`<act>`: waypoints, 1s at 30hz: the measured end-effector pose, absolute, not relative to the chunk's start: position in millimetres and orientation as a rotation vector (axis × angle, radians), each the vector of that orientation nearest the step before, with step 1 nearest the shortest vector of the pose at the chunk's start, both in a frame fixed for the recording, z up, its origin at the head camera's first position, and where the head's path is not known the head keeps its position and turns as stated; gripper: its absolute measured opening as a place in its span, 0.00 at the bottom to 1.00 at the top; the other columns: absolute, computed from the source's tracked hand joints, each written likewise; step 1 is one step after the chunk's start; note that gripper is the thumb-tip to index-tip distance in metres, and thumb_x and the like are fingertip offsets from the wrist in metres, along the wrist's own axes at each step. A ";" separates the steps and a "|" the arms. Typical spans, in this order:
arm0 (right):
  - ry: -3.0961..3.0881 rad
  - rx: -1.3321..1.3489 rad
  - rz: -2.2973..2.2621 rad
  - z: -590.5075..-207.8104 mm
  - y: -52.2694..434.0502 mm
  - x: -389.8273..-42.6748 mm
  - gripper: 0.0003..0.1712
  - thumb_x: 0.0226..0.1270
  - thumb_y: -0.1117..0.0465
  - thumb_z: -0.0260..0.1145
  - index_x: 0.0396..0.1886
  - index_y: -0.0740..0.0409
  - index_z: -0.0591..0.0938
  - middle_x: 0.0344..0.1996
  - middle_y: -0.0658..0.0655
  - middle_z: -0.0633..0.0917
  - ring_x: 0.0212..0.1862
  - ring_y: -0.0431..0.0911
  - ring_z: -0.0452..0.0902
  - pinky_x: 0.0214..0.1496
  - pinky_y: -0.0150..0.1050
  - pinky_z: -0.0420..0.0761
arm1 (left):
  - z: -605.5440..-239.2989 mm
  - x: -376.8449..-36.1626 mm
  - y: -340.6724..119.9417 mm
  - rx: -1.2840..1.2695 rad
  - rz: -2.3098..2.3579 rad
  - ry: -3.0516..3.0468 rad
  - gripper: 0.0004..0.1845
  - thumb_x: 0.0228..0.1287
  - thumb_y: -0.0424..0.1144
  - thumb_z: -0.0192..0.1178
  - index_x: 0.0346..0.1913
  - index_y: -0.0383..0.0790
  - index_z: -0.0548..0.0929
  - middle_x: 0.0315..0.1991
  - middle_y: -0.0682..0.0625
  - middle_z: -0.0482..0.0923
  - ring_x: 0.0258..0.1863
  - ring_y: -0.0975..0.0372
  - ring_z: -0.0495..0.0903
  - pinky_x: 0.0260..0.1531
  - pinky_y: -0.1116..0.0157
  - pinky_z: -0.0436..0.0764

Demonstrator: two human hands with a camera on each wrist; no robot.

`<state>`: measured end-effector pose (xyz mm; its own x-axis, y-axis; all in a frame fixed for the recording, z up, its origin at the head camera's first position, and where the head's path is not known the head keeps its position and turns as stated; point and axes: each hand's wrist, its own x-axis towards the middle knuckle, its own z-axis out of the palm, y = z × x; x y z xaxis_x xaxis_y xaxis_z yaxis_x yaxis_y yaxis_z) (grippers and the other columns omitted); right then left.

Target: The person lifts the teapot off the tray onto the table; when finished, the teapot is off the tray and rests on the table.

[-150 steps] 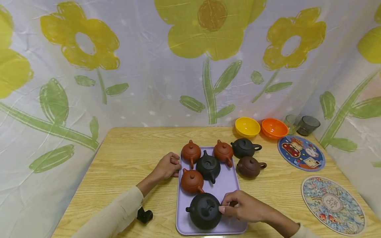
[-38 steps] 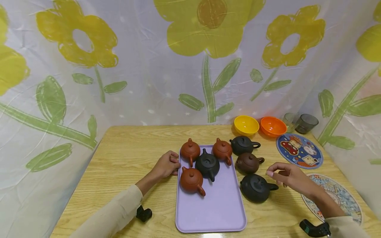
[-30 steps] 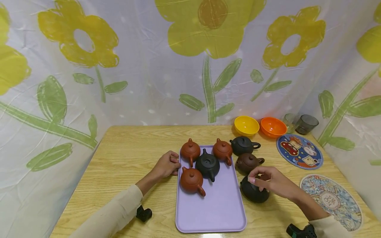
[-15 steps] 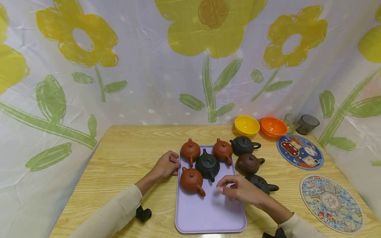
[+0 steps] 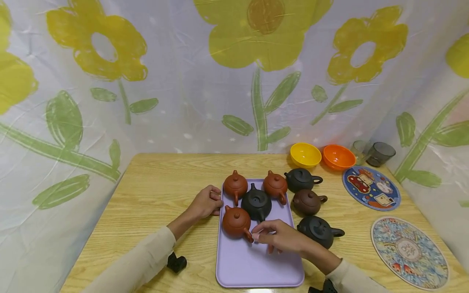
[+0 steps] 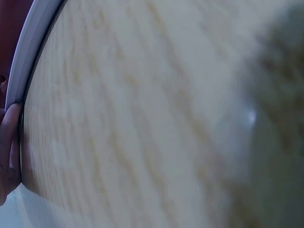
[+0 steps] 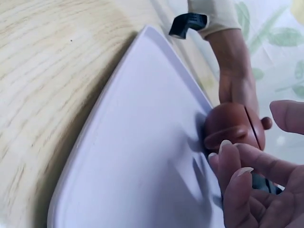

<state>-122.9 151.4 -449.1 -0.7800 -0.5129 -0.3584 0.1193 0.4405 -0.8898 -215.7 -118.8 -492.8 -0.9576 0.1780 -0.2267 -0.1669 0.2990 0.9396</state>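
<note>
My left hand [image 5: 206,202] holds the left rim of the lilac tray [image 5: 260,268]; the left wrist view shows its fingers at the tray's edge. On the tray's far half stand three reddish-brown clay teapots: one far left [image 5: 235,185], one far right [image 5: 275,185] and one nearer [image 5: 235,221]. A black teapot [image 5: 255,202] sits among them. My right hand [image 5: 280,236] hovers over the tray, fingertips close to the nearer reddish-brown teapot's handle. In the right wrist view its thumb stands apart from the loosely bent fingers, with nothing gripped; contact with the handle is unclear.
Right of the tray stand a small black teapot [image 5: 301,180], a dark brown teapot [image 5: 307,202] and a large black teapot [image 5: 318,231]. Beyond are yellow [image 5: 305,155] and orange bowls [image 5: 338,158], two glasses [image 5: 381,154] and two round mats [image 5: 371,188].
The large black teapot has gone from the tray's near end to the table on the right. My right hand let go of it and moved left over the tray. My left hand stayed.
</note>
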 end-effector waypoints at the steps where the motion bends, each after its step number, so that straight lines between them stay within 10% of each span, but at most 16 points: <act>1: 2.087 -0.329 -1.357 -449.9 150.0 -123.0 0.19 0.70 0.49 0.65 0.52 0.57 0.84 0.37 0.58 0.85 0.24 0.44 0.78 0.20 0.32 0.71 | -493.1 -216.0 -118.7 0.009 1.702 2.286 0.19 0.60 0.22 0.60 0.54 0.28 0.72 0.40 0.41 0.75 0.29 0.60 0.80 0.26 0.62 0.89; 30: 2.094 -0.238 -1.432 -458.7 120.9 -115.9 0.27 0.76 0.45 0.59 0.28 0.63 0.84 0.22 0.51 0.80 0.18 0.41 0.77 0.17 0.31 0.70 | -493.9 -215.9 -116.8 -0.023 1.724 2.274 0.19 0.60 0.21 0.61 0.54 0.29 0.72 0.40 0.41 0.74 0.30 0.58 0.80 0.27 0.60 0.90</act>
<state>-115.9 120.9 -458.7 -0.8129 -0.4547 -0.3638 0.1744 0.4060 -0.8971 -215.9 -116.8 -493.9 -0.9589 0.1586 -0.2355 -0.1839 0.2849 0.9407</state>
